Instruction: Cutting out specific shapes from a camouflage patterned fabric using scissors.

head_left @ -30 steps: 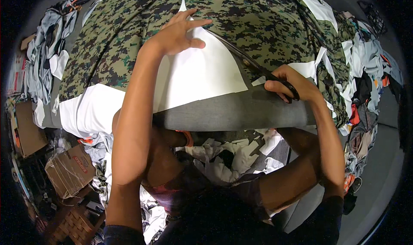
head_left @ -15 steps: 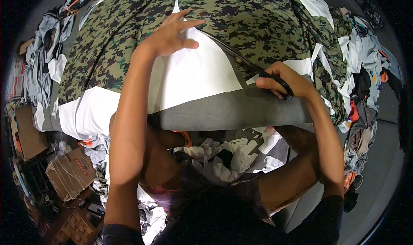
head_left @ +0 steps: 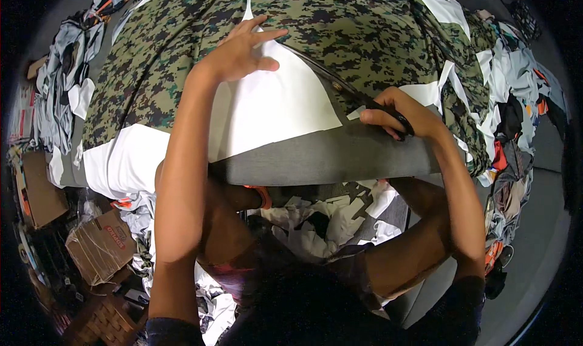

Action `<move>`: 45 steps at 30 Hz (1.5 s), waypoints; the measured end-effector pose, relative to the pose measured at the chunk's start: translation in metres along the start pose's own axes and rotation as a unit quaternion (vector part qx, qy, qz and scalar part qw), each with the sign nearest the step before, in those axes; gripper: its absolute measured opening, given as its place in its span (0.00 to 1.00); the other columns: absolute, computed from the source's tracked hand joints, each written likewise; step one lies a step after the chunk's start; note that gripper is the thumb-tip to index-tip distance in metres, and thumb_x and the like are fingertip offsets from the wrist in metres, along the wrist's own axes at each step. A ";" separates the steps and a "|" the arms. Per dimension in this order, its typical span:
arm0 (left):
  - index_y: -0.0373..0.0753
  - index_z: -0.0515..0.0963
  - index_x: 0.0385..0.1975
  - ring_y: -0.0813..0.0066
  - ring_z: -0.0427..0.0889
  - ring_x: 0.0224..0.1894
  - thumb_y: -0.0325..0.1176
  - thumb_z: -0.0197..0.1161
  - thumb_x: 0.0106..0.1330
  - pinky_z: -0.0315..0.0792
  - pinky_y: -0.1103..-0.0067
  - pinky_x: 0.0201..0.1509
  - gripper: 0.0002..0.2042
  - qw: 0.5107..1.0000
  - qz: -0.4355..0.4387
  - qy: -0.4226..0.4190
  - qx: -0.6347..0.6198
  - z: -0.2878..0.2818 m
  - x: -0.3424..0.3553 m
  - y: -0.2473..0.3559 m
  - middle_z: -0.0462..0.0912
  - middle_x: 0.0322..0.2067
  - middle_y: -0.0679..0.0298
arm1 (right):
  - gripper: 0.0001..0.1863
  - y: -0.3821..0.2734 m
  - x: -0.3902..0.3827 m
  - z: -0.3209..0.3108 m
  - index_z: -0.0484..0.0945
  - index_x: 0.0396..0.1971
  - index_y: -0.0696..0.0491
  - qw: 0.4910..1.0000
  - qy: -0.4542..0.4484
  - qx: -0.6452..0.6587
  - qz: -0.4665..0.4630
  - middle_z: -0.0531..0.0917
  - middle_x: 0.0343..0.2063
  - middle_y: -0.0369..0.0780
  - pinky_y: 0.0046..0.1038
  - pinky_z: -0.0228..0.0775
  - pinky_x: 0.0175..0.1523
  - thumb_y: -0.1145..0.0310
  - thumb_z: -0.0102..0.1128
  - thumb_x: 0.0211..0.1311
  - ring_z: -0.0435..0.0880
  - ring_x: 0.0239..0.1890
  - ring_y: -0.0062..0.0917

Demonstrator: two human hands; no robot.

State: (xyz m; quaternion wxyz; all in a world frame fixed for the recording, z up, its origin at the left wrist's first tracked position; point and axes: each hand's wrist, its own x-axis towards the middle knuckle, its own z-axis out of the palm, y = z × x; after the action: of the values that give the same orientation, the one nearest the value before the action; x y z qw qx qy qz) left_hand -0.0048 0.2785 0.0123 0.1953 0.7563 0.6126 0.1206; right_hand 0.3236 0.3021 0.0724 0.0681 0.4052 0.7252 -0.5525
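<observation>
My left hand [head_left: 246,51] lies with fingers spread over the upper tip of a white, roughly triangular cloth piece [head_left: 273,109] on camouflage fabric [head_left: 328,12]. My right hand [head_left: 401,109] grips the black-handled shears [head_left: 340,85], whose long blades point up and left along the white piece's right edge, toward my left hand. Under the white piece and the right hand shows the grey padded edge of the work surface [head_left: 322,161]. The blade tips near my left fingers are hard to make out.
Heaped garments and scraps [head_left: 516,91] line the right side, another pile [head_left: 61,73] the far left. Cardboard boxes [head_left: 100,246] and a woven basket [head_left: 109,322] sit at lower left. My bare legs are below the surface's edge, around white scraps [head_left: 310,218].
Compared with a second earlier, both hands, the shears and the cloth appear slightly further left in the view, mostly together. Their grip and arrangement look the same.
</observation>
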 end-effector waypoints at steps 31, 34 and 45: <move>0.65 0.66 0.60 0.58 0.54 0.68 0.54 0.69 0.48 0.55 0.62 0.68 0.35 0.999 -0.030 0.003 -0.043 -0.003 -0.003 -0.003 0.52 0.67 0.64 | 0.26 0.002 0.004 -0.002 0.69 0.06 0.51 1.000 -0.026 0.002 -0.013 0.67 0.04 0.31 0.16 0.47 0.14 0.51 0.60 0.57 0.59 0.07 0.11; 0.63 0.66 0.61 0.51 0.57 0.65 0.57 0.68 0.49 0.57 0.60 0.66 0.36 0.999 -0.026 0.018 -0.007 -0.002 -0.002 -0.003 0.51 0.67 0.58 | 0.26 0.004 0.003 -0.003 0.69 0.06 0.51 0.999 -0.024 0.007 -0.024 0.67 0.04 0.30 0.16 0.47 0.14 0.51 0.60 0.57 0.59 0.07 0.11; 0.64 0.65 0.61 0.52 0.56 0.66 0.58 0.69 0.47 0.57 0.60 0.67 0.38 0.999 -0.034 0.011 -0.003 -0.003 -0.002 -0.006 0.51 0.67 0.58 | 0.26 0.005 0.004 -0.001 0.69 0.06 0.50 0.999 -0.043 -0.019 -0.009 0.68 0.05 0.31 0.15 0.48 0.14 0.53 0.58 0.60 0.60 0.07 0.12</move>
State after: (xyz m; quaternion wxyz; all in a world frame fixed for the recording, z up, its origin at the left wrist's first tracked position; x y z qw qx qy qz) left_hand -0.0122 0.2778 0.0123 0.1949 0.7328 0.6400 0.1238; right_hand 0.3252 0.3053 0.0668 0.1017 0.3733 0.7359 -0.5557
